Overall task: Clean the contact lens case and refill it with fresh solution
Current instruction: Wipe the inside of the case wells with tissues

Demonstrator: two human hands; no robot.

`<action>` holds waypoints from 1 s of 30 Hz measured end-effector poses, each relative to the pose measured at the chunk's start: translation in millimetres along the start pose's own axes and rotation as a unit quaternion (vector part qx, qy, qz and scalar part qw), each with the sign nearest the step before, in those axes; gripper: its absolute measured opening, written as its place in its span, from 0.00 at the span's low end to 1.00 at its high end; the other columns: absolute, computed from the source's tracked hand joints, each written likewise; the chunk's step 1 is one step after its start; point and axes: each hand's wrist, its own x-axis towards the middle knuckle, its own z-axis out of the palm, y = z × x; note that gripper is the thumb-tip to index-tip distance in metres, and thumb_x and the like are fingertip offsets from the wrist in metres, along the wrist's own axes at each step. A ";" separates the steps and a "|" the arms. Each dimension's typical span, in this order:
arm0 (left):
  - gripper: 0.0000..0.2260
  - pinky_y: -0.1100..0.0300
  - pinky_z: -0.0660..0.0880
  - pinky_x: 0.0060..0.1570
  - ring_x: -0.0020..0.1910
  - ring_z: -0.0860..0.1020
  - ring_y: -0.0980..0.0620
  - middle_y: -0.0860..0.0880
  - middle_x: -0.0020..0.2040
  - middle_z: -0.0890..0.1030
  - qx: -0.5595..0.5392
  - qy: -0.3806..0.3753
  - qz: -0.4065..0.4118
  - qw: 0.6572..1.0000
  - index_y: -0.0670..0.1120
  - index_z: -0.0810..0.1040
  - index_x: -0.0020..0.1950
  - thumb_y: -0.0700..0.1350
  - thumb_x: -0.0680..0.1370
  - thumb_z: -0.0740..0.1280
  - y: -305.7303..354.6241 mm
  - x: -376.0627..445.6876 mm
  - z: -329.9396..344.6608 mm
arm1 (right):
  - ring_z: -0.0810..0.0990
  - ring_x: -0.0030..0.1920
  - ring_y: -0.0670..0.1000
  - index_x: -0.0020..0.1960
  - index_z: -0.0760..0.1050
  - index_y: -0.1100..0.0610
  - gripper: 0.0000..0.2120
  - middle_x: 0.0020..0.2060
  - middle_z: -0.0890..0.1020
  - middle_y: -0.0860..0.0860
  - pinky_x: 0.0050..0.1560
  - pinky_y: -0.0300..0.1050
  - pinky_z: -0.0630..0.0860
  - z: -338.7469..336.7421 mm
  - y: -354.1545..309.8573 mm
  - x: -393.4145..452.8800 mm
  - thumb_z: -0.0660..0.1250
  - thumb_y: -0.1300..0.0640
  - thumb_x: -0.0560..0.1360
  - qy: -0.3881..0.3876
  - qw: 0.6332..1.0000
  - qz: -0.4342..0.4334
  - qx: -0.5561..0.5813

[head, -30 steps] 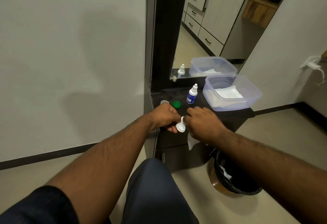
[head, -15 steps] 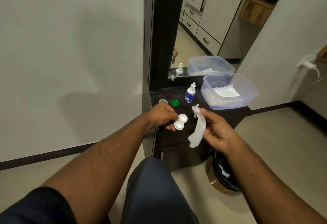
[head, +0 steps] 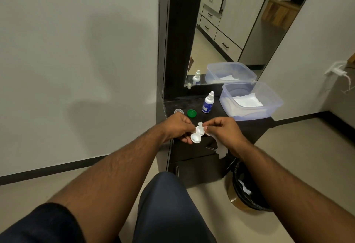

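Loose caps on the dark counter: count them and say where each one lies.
2. A white cap lies at the counter's far left edge; a green cap lies just right of it, left of the solution bottle. The hands may hide others.

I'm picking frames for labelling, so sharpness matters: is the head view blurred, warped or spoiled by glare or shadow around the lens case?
Head view: the contact lens case and both hands are fairly sharp, the tissue edges slightly soft; wide-angle distortion bends the mirror frame and the floor line; soft arm shadows fall on the left wall; no glare on the dark countertop, which is dim.
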 end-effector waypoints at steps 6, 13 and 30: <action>0.05 0.68 0.77 0.29 0.29 0.81 0.56 0.41 0.38 0.83 0.001 -0.003 -0.002 1.000 0.36 0.80 0.48 0.37 0.78 0.66 0.6 0.1 0.1 | 0.77 0.51 0.52 0.63 0.77 0.55 0.17 0.52 0.78 0.53 0.49 0.42 0.71 -19.0 -4.9 1.9 0.68 0.58 0.74 -0.142 0.864 -0.251 -0.412; 0.04 0.68 0.77 0.28 0.29 0.81 0.56 0.43 0.37 0.83 0.008 -0.001 0.004 1.000 0.39 0.80 0.45 0.38 0.77 0.67 0.7 0.0 0.8 | 0.73 0.58 0.53 0.69 0.67 0.55 0.22 0.62 0.73 0.54 0.54 0.47 0.72 -13.7 -27.3 0.0 0.65 0.58 0.77 -0.191 0.628 -0.349 -0.669; 0.05 0.67 0.77 0.28 0.27 0.81 0.56 0.42 0.37 0.83 0.014 0.029 0.027 0.999 0.37 0.81 0.45 0.37 0.77 0.66 -3.5 1.2 3.7 | 0.77 0.37 0.52 0.51 0.78 0.64 0.07 0.37 0.78 0.57 0.41 0.49 0.75 21.9 -27.2 -0.1 0.64 0.67 0.74 0.040 0.910 0.309 0.276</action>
